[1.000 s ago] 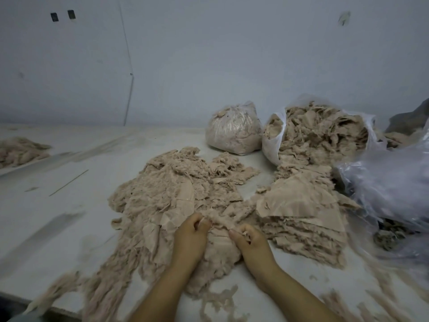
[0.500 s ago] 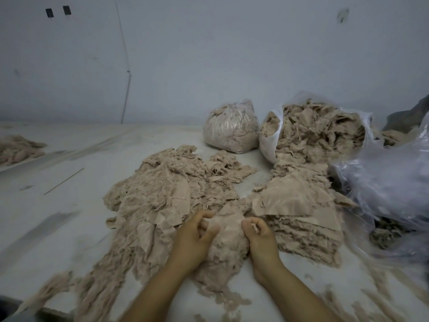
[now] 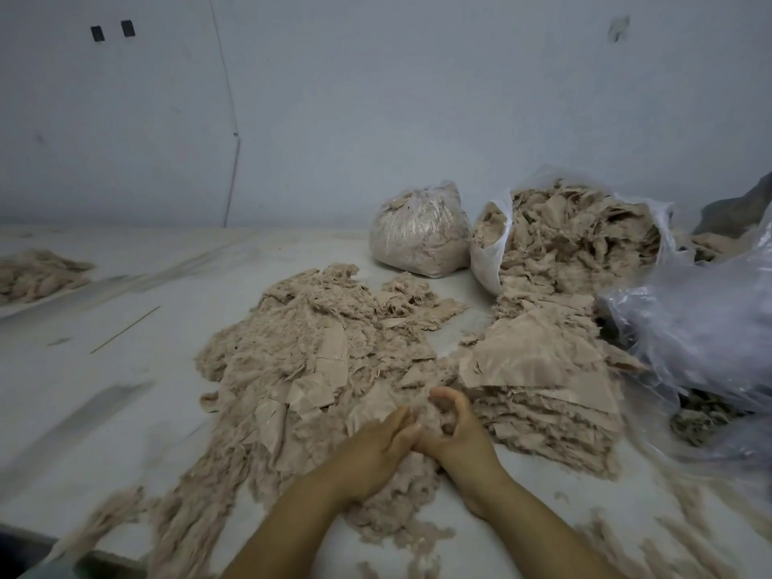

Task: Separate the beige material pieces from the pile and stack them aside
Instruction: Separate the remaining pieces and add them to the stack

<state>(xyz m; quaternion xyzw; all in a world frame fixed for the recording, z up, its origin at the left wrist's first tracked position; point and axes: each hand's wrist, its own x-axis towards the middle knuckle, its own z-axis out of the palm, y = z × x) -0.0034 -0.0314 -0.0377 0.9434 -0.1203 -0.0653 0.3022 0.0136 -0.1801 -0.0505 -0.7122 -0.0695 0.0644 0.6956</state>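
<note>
A loose pile (image 3: 300, 369) of beige material pieces is shown spread over the middle of the white counter (image 3: 125, 411), trailing in frayed strands towards its near edge. Just to the right, a stack (image 3: 539, 378) of flattened pieces is seen, touching the pile at its near left corner. Both hands are placed at the near side of the pile, between pile and stack. The left hand (image 3: 372, 447) is laid over a fluffy clump with fingers nearly straight, pressing it down. The right hand (image 3: 453, 428) is curled around a tuft of the same clump, thumb and forefinger closed in a ring. The fingertips of the two hands are touching.

The material is judged to be very light, soft and limp, with ragged edges that cling and tangle; single pieces are likely to drag neighbours along. A flat, intact corner should be pinched rather than a fibrous fringe, while the remainder is held down.

Towards the far right corner, a closed bag (image 3: 420, 231), an open bag (image 3: 576, 236) spilling scraps and a clear plastic sheet (image 3: 702, 328) are visible.
</note>
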